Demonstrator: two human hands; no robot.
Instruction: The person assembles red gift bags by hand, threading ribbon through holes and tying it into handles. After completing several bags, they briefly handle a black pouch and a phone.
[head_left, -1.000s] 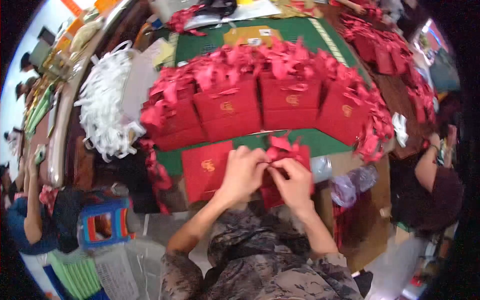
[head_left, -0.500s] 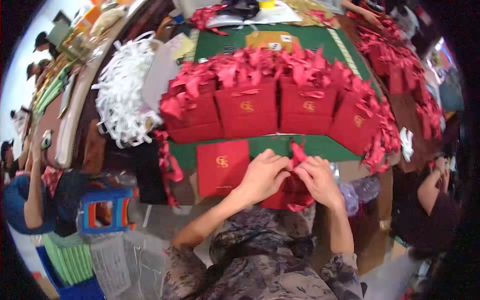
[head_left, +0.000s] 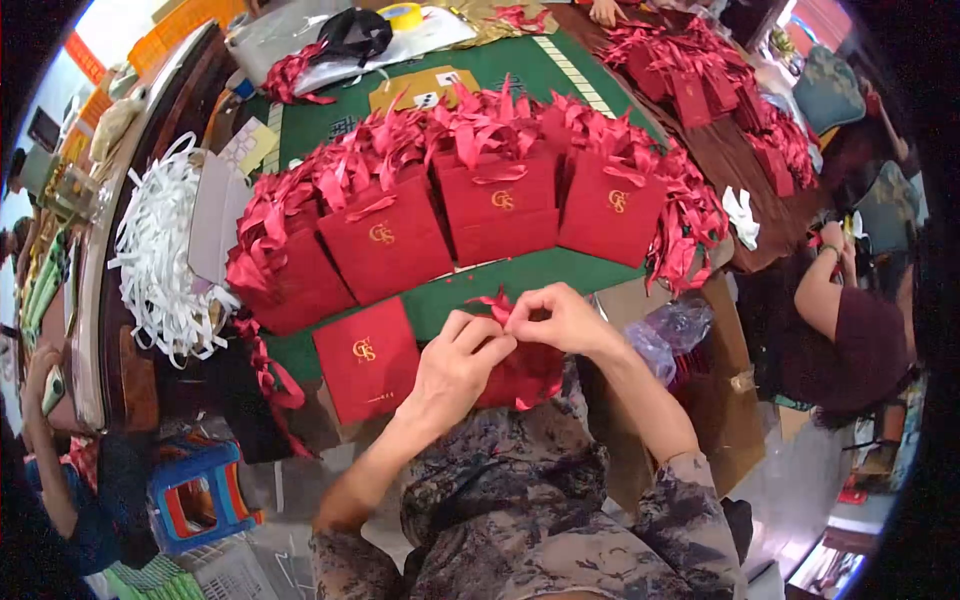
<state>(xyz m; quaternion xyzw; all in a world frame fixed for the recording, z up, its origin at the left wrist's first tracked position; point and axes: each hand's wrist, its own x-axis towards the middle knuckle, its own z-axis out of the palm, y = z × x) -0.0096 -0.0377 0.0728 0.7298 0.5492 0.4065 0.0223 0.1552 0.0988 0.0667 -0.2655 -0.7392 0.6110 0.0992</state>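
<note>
Both hands meet over a red bag [head_left: 530,376] with red ribbon at the front edge of the green table [head_left: 440,303]. My left hand [head_left: 453,365] has its fingers bent and pinched on the red ribbon [head_left: 497,304]. From the other side my right hand [head_left: 558,318] pinches the same ribbon, its thumb and forefinger forming a loop. Flat to the left lies a red bag with a gold logo [head_left: 368,352]. Behind the hands stand several red bags [head_left: 500,212] topped with red ribbons.
A pile of white strips [head_left: 165,255] lies at the left. A blue stool [head_left: 203,500] stands on the floor. An open cardboard box [head_left: 720,375] and crumpled clear plastic [head_left: 665,340] are at the right. Co-workers sit on both sides; one at the right shows an arm [head_left: 822,290].
The camera view has turned, so the bags and table appear shifted left and tilted. Both hands remain at the ribbon, and my right hand's fingers are now more curled.
</note>
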